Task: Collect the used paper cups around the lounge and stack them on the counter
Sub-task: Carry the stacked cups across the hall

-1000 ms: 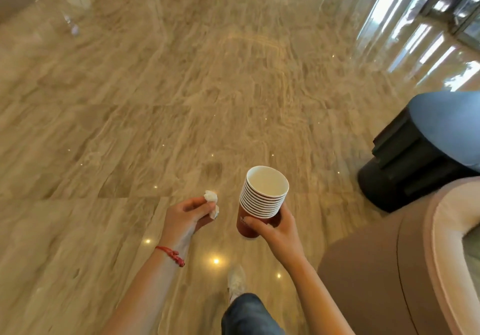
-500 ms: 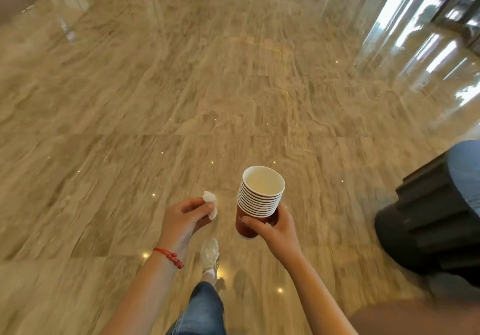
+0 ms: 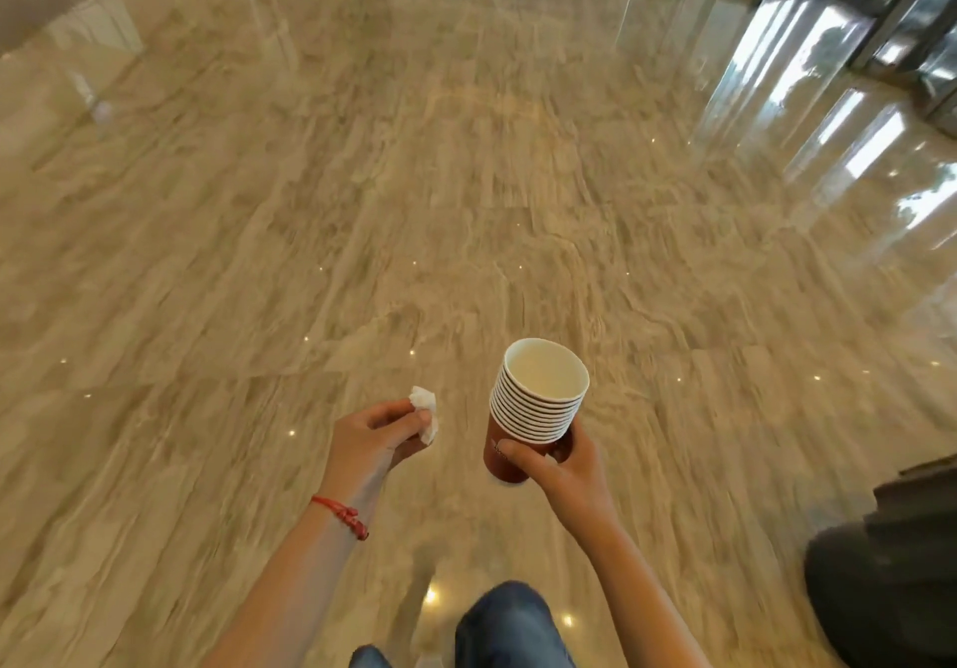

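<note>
— What moved? That dark stool (image 3: 890, 574) slid to the near right edge.
— And the hands?
— Right hand (image 3: 564, 465) grips the cups (image 3: 533, 408); left hand (image 3: 373, 439) pinches a tissue (image 3: 425, 406), over the floor (image 3: 466, 201).

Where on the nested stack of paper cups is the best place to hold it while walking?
Around the red wall of the bottom cup, from the side, probably as the right hand does now. The cup stack stands nearly upright, and the white rims above are narrow ridges that give fingers little to wrap.
</note>
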`<state>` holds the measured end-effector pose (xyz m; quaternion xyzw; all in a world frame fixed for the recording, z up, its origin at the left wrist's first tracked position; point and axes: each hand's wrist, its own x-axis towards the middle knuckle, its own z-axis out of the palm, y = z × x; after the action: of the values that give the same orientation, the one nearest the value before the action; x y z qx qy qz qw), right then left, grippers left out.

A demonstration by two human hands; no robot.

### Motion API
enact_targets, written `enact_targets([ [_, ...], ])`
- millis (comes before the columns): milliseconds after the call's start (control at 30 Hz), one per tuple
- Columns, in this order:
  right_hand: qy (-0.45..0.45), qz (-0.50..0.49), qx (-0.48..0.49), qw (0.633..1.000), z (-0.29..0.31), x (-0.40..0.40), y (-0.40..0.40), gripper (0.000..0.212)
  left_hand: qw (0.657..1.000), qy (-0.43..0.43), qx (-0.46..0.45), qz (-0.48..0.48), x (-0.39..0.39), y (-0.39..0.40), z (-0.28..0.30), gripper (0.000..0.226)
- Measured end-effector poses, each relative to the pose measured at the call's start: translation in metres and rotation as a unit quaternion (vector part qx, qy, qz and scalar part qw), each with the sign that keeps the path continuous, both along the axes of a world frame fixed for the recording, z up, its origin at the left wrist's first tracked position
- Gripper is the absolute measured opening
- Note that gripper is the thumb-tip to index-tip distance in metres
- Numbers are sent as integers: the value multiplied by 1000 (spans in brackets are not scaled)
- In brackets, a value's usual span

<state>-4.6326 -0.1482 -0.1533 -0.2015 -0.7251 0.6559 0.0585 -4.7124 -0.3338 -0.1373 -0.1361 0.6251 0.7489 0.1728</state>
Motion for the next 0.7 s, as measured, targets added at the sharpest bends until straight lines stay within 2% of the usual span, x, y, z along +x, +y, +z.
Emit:
enact_targets([
  [200,9,-7,-2,1000,-14,-136,54,55,1000,5,-1,-16,-131,57,-12,22],
  [333,27,3,11,1000,-17,-236,101,51,1000,-4,-3,-3,-226,100,-13,12],
  [433,31,24,14,999,-5,-309,132,50,1000,-5,4,1,-292,127,-5,14],
  [700,9,30,14,999,-6,-472,184,62,999,-20,9,35,-452,182,-7,10],
])
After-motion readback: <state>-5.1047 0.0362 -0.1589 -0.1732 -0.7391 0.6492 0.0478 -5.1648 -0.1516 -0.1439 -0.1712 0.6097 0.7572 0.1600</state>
